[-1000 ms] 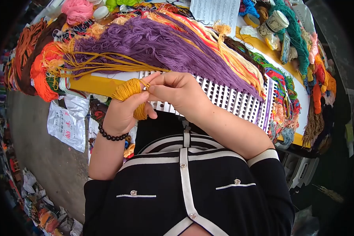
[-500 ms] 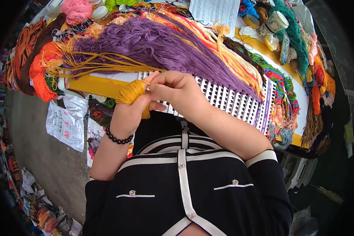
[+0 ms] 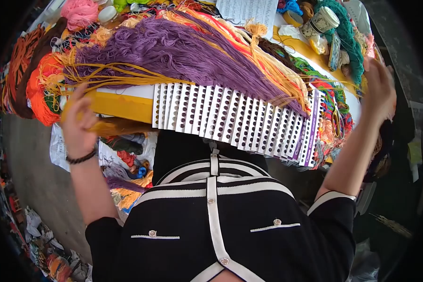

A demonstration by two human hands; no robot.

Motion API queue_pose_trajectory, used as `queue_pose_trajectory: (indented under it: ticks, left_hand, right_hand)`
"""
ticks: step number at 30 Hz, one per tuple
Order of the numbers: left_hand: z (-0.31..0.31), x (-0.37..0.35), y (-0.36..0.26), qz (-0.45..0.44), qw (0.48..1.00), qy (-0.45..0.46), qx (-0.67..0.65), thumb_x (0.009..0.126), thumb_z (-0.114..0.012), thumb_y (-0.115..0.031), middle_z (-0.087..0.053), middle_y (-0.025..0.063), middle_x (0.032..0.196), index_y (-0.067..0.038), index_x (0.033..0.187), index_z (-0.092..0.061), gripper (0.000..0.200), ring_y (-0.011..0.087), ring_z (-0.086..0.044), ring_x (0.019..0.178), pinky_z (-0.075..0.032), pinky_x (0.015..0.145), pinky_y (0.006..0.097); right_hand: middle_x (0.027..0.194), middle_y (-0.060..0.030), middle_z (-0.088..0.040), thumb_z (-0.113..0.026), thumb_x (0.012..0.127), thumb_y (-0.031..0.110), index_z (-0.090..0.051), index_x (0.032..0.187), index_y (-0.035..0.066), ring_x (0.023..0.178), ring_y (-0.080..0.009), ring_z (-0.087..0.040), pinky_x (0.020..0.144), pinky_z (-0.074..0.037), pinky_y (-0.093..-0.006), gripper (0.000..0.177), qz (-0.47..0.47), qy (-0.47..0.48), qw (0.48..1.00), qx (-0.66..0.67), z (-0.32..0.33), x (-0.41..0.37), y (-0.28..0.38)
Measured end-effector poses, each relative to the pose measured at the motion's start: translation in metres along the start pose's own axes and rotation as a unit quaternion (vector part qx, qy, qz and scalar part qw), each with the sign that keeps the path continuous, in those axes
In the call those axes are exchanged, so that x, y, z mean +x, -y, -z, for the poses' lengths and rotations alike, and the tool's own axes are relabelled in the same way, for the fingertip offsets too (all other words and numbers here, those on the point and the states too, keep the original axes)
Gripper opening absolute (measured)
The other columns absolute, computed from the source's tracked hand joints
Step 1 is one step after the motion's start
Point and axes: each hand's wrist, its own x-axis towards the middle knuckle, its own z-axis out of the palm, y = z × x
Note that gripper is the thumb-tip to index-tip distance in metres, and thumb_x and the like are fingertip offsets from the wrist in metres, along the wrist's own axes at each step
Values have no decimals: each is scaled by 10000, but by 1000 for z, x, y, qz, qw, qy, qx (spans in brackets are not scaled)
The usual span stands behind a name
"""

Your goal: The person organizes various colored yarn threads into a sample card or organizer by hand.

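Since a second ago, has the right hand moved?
Yes: right hand swung rightward from the middle of the white punched cards, now beyond their right end.

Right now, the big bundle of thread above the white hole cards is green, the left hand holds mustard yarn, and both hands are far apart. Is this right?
Not quite: the big bundle is purple, not green, as the head view shows. It does lie above the white hole cards, the left hand holds mustard yarn, and the right hand is far from it.
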Motion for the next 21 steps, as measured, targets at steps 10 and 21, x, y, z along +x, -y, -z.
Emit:
queue_pose_trajectory:
  ticks: [10,21]
  left_hand:
    - [-130,24,90,216,949,169,155,913,-454,-191,-626,123,1067,-24,1200,-506,336,56,-455,586,-394,542,168]
    - [-138,34,107,267,935,160,172,902,-483,-205,-612,74,1064,-58,1148,-504,286,133,-595,885,-439,686,217]
  right_hand:
    - [734,-147,-633,-589,786,226,-694,855,109,688,-311,-607,645,-494,-378,172,150,393,907,21,-193,-147,95]
    - [628,-80,-610,-556,820,183,-671,812,-10,516,-129,-553,541,-461,-265,225,-104,567,802,161,-194,-136,83]
